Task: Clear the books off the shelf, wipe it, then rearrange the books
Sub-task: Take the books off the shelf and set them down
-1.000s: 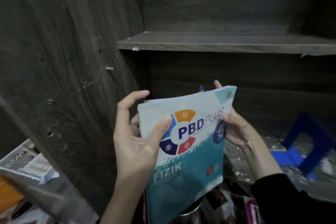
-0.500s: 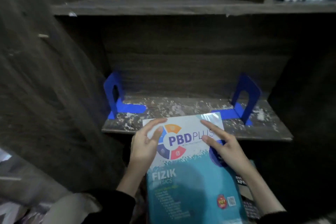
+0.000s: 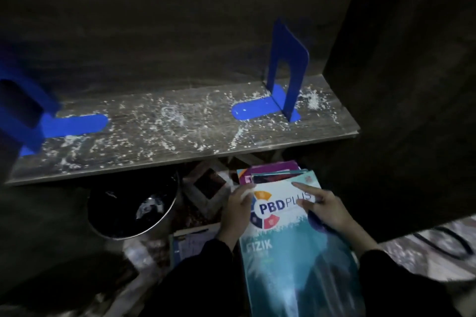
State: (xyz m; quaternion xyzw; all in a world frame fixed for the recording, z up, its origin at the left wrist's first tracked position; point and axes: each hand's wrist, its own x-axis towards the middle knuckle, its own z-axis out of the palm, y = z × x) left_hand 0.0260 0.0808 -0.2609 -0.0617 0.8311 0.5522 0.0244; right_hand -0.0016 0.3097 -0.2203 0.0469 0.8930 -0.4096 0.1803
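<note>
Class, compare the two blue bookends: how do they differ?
The left bookend is blurred and cut by the picture's edge; the right bookend shows whole and sharp. The left bookend's foot points right, the right bookend's points left. Both are blue, standing on the dusty shelf.
</note>
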